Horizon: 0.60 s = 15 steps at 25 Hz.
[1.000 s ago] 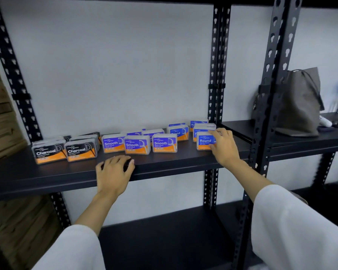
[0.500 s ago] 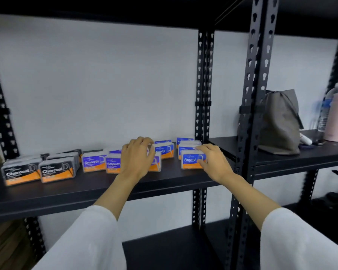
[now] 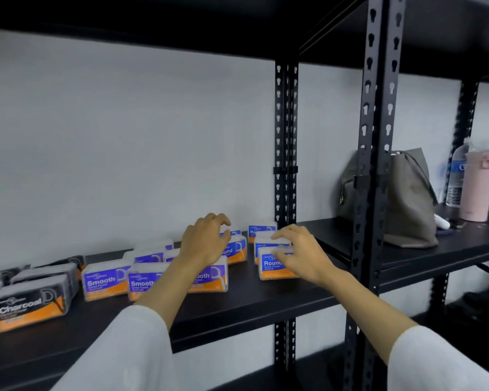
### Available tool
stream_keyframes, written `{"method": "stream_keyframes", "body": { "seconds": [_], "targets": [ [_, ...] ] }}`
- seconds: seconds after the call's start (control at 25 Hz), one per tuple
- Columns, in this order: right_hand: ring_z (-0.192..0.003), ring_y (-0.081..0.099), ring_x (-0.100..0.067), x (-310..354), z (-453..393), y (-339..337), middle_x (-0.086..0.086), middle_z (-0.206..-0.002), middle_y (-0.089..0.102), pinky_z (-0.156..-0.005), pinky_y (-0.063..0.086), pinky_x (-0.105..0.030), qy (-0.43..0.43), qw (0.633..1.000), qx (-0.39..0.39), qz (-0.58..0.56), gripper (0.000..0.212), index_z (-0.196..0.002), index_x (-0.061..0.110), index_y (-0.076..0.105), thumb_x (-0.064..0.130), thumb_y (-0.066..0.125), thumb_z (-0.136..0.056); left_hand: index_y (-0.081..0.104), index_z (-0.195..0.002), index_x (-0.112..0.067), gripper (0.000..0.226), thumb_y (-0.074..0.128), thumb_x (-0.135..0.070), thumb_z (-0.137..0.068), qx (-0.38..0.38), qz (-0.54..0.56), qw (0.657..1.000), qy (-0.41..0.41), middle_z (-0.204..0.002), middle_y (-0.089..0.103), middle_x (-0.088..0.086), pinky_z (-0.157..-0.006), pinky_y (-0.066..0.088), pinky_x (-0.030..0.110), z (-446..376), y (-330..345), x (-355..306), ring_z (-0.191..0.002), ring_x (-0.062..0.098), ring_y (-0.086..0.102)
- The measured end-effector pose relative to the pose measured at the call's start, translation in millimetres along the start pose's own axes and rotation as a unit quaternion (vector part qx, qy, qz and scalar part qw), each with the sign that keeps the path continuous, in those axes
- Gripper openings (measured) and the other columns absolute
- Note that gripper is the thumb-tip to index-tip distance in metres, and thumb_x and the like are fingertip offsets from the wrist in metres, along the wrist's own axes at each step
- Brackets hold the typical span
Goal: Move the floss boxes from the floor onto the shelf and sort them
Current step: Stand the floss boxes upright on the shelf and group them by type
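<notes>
Floss boxes stand in rows on the black shelf (image 3: 251,300): black Charcoal boxes (image 3: 29,309) at the left, blue Smooth boxes (image 3: 105,283) in the middle, blue Round boxes (image 3: 271,270) at the right. My left hand (image 3: 206,241) reaches over a Smooth box. Its fingers curl over the top of a Round box (image 3: 236,252) and the thumb lies on the box's front. My right hand (image 3: 302,253) pinches the middle Round box (image 3: 266,240) of the right-hand row between fingertips and thumb. Another Round box (image 3: 261,231) stands behind it by the wall.
A black perforated upright (image 3: 376,136) stands just right of my right arm. On the neighbouring shelf sit a grey bag (image 3: 407,198), a water bottle (image 3: 458,176) and a pink tumbler (image 3: 477,187). Another black shelf runs overhead.
My left hand left the shelf's front edge, crossed over the Smooth boxes and reached a Round box further back. My right hand stayed at the Round row. The view rose and shifted right.
</notes>
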State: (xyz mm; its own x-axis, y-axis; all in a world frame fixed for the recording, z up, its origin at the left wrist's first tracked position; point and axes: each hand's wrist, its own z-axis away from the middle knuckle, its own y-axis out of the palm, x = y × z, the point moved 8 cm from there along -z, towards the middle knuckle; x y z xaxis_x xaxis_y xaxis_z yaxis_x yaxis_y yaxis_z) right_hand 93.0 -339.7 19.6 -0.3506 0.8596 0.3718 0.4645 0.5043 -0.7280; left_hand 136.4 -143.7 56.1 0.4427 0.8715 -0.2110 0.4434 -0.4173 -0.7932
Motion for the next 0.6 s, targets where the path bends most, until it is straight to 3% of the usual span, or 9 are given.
{"method": "stream_keyframes", "body": {
  "seconds": [0.16,0.32,0.44,0.6],
  "targets": [
    [-0.107,0.052,-0.007,-7,-34,5,0.007,-0.116,0.056,-0.086,0.042,-0.022,0.011,0.999,-0.008,-0.046,0.034,-0.115,0.024,0.058,0.037,0.065,-0.085,0.053,-0.127,-0.025,0.032,0.049,-0.035,-0.097,0.031,0.02,0.999,-0.004,-0.135,0.054,0.001,-0.087,0.045,0.03,-28,17,12,-0.118,0.018,0.054],
    [-0.108,0.054,-0.011,-25,-66,13,0.003,-0.12,0.058,-0.093,0.046,-0.028,0.021,0.997,-0.011,-0.068,0.03,-0.118,0.022,0.059,0.031,0.062,-0.089,0.053,-0.127,-0.026,0.031,0.051,-0.033,-0.097,0.06,0.034,0.998,-0.011,-0.138,0.052,0.001,-0.086,0.044,0.029,-48,41,26,-0.12,0.019,0.052],
    [-0.111,0.054,-0.016,-50,-96,25,-0.002,-0.126,0.057,-0.089,0.042,-0.024,0.052,0.996,0.034,-0.07,0.031,-0.122,0.019,0.058,0.024,0.06,-0.091,0.055,-0.126,-0.026,0.031,0.055,-0.029,-0.095,0.107,0.05,0.993,-0.024,-0.142,0.049,0.002,-0.093,0.047,0.035,-66,62,45,-0.124,0.021,0.05],
    [-0.117,0.054,-0.022,-82,-132,43,-0.007,-0.128,0.057,-0.095,0.045,-0.03,0.076,0.992,0.082,-0.064,0.033,-0.124,0.018,0.059,0.02,0.061,-0.091,0.059,-0.118,-0.026,0.027,0.062,-0.021,-0.091,0.155,0.083,0.984,-0.009,-0.141,0.05,0.004,-0.1,0.047,0.037,-96,81,63,-0.126,0.023,0.049]
  ]
}}
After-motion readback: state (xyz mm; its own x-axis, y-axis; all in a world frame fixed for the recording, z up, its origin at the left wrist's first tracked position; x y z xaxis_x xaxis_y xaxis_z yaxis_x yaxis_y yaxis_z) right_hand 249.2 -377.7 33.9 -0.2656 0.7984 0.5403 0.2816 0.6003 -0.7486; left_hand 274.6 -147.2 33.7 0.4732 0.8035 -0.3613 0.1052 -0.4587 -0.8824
